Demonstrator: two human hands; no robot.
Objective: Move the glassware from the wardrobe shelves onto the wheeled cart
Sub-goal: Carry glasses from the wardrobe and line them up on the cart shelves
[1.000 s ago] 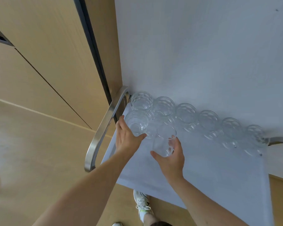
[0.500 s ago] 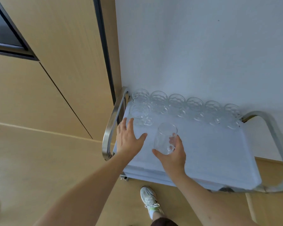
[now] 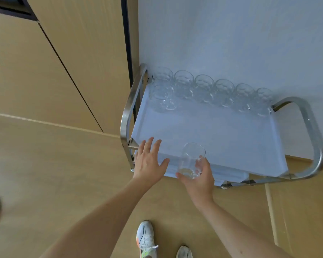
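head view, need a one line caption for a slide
Right hand holds a clear smooth tumbler above the white-topped steel cart; open left hand hovers beside it.

The wheeled cart (image 3: 222,138) has a white top tray and curved steel handle loops at both ends. It stands against a pale wall. Along the cart's wall-side edge a row of six clear faceted glasses (image 3: 213,90) stands upright, each touching or just beside the next. A seventh faceted glass (image 3: 161,99) stands just in front of the row's leftmost one, at the cart's left end. A plain clear tumbler (image 3: 191,161) is above the cart's near edge, tilted with its open mouth toward the row, gripped around its lower part by the right hand (image 3: 199,175).
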